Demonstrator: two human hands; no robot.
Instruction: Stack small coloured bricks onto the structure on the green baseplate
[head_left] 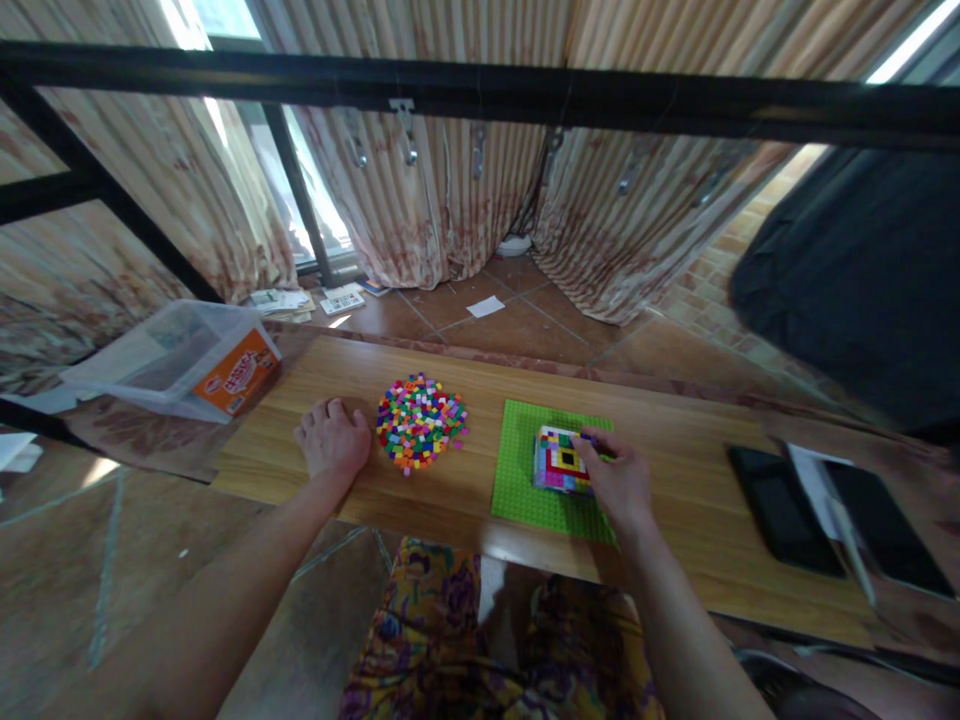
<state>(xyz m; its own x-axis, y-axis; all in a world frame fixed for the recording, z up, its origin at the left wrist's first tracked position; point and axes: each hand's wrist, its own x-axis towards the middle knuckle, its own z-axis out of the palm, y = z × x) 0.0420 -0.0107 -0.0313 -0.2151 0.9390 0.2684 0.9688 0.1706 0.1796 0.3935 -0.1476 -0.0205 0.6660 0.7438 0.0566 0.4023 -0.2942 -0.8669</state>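
My left hand point(335, 440) lies palm down on the wooden table, fingers loosely spread and nothing in it. Just right of it is a round heap of small coloured building bricks point(421, 422). On a green studded baseplate point(517, 490) stands a low rectangular brick build point(559, 462), with white, pink, red and yellow bricks on its top. My right hand point(619, 475) is at the build's right side, thumb and fingers closed together over its upper right corner. A dark purple bit shows by the fingertips; whether it is held or part of the build I cannot tell.
A clear plastic box point(172, 350) with an orange label stands beyond the table's left end. Toward the right end lie a black tablet point(784, 510), a white pen-like stick point(851, 540) and another dark flat device point(889, 525). A black metal bar point(480, 90) crosses above the table.
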